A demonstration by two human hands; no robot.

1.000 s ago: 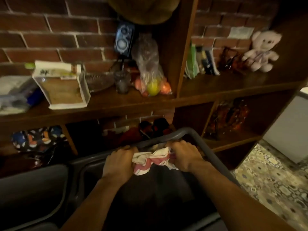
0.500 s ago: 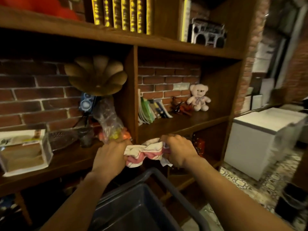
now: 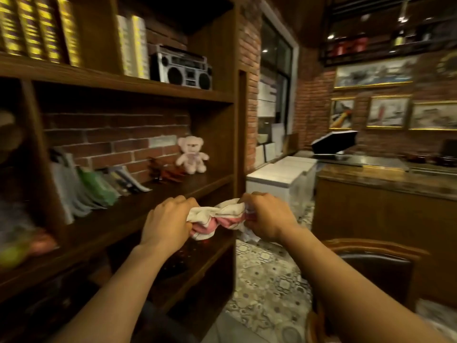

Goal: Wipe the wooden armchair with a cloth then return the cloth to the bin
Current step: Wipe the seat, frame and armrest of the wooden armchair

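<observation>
A bunched white and pink cloth (image 3: 218, 217) is stretched between both hands at chest height in front of the shelf. My left hand (image 3: 167, 222) grips its left end and my right hand (image 3: 268, 216) grips its right end. The wooden armchair (image 3: 376, 266) with a dark leather back stands at the lower right, below and to the right of my right forearm. Only a dark sliver of the grey bin (image 3: 160, 325) shows at the bottom edge between my arms.
A tall wooden bookshelf (image 3: 138, 206) fills the left, holding books, a boombox (image 3: 181, 68) and a pink teddy bear (image 3: 191, 154). A white chest freezer (image 3: 282, 179) and a wooden counter (image 3: 385, 191) stand beyond. Patterned tile floor (image 3: 267, 280) lies between shelf and armchair.
The view has swung up and to the right, away from the bin. Both hands have lifted the cloth out of the bin and carried it rightward; the armchair has come into view.
</observation>
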